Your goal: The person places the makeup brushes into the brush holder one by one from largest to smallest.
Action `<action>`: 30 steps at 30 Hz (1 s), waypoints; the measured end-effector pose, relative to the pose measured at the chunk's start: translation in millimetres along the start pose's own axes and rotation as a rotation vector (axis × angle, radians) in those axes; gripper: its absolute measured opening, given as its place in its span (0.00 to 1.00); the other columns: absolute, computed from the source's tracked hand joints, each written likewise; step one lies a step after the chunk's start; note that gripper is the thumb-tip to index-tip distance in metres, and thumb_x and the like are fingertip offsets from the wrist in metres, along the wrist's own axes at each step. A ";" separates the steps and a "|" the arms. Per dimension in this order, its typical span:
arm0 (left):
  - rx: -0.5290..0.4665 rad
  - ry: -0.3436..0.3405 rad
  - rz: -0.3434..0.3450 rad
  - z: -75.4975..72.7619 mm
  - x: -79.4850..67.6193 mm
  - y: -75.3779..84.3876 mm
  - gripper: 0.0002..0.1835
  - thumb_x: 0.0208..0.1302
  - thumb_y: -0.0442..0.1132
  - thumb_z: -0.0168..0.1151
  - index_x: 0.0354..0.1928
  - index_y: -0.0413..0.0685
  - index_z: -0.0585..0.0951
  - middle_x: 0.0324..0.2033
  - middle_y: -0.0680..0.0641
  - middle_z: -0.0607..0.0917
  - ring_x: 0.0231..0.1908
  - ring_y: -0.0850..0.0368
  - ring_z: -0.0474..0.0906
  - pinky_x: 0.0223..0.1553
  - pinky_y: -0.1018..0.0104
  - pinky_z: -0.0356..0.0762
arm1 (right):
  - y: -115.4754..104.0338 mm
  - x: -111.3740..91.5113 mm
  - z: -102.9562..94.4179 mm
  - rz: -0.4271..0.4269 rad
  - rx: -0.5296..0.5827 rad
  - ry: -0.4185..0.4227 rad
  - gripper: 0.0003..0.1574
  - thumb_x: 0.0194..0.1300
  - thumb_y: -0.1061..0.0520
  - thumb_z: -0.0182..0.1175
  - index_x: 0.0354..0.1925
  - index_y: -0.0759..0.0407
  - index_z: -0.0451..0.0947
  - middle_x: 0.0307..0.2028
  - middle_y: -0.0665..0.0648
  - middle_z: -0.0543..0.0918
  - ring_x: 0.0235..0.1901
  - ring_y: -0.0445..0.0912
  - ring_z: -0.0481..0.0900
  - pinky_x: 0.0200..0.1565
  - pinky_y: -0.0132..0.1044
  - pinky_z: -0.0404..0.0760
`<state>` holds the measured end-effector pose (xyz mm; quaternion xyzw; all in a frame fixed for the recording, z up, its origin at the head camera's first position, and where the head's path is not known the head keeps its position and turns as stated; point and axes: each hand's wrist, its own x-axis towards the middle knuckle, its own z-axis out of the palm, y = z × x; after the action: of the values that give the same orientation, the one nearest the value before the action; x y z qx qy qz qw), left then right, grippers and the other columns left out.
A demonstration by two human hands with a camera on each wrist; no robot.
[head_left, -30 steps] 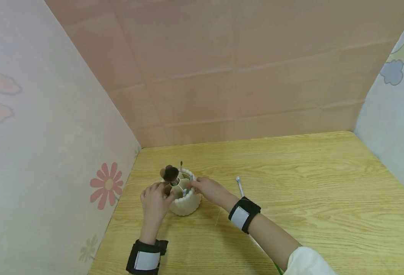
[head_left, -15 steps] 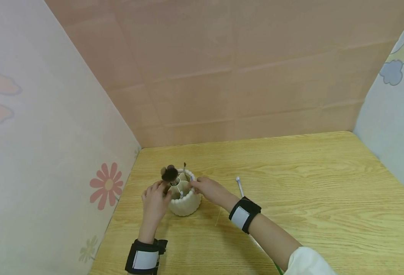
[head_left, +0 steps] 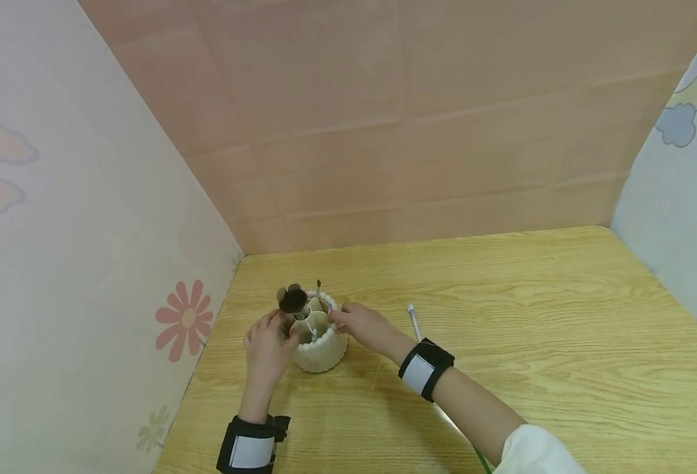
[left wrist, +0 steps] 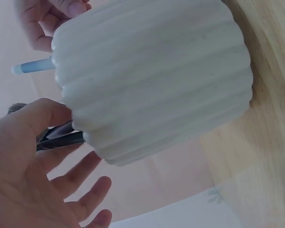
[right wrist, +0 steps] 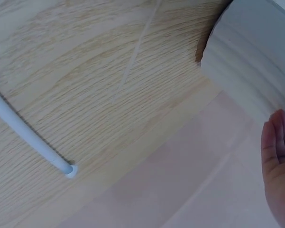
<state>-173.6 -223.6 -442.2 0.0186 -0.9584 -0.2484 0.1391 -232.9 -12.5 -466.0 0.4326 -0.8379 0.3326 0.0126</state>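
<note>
A cream, ribbed brush holder [head_left: 319, 355] with inner dividers stands upright on the wooden table. My left hand [head_left: 265, 349] grips its left side, the thumb at the scalloped rim and the other fingers spread beyond. On the opposite side, my right hand [head_left: 369, 326] holds the rim with its fingertips. Makeup brushes with a dark fluffy head [head_left: 292, 299] rise from the holder beside the left hand. A thin brush [head_left: 319, 286] stands at the back. One blue, pale-tipped stick [left wrist: 35, 65] pokes out between the hands in the left wrist view.
A slim white stick with a rounded end [right wrist: 33, 137] lies on the table [head_left: 532, 309], partly under the right forearm in the head view. Nearer the holder shows a thin pale strip [head_left: 376, 373]. A flower-printed wall [head_left: 117, 263] borders the left side.
The holder has turned slightly between the hands: the thin brush at the back moved right, and the pale-tipped stick at the front moved left. Both hands stay at the rim.
</note>
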 end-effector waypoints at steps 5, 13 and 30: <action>-0.061 0.045 -0.033 -3.6 -2.6 5.6 0.28 0.58 0.40 0.63 0.60 0.36 0.72 0.58 0.33 0.75 0.57 0.29 0.68 0.59 0.34 0.57 | 6.3 -3.7 -3.0 -0.071 -0.187 0.101 0.15 0.62 0.63 0.60 0.48 0.54 0.77 0.36 0.55 0.81 0.37 0.44 0.80 0.39 0.28 0.80; -0.158 0.171 -0.051 -6.6 -8.0 23.0 0.29 0.57 0.41 0.59 0.61 0.39 0.70 0.57 0.35 0.75 0.58 0.36 0.66 0.61 0.40 0.57 | 11.5 -13.9 -19.8 0.014 -0.263 0.281 0.07 0.64 0.62 0.59 0.41 0.58 0.79 0.35 0.53 0.82 0.36 0.44 0.82 0.39 0.31 0.81; -0.149 0.396 0.474 35.3 -25.1 67.5 0.12 0.51 0.31 0.66 0.40 0.41 0.81 0.35 0.45 0.83 0.37 0.49 0.79 0.37 0.58 0.76 | 51.0 -50.4 -23.3 0.643 -0.218 0.283 0.06 0.67 0.62 0.57 0.40 0.64 0.77 0.34 0.59 0.81 0.31 0.46 0.78 0.31 0.35 0.78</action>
<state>-156.9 -145.2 -445.7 -0.1676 -0.8694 -0.2702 0.3782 -245.0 57.6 -491.3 0.0928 -0.9516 0.2847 0.0689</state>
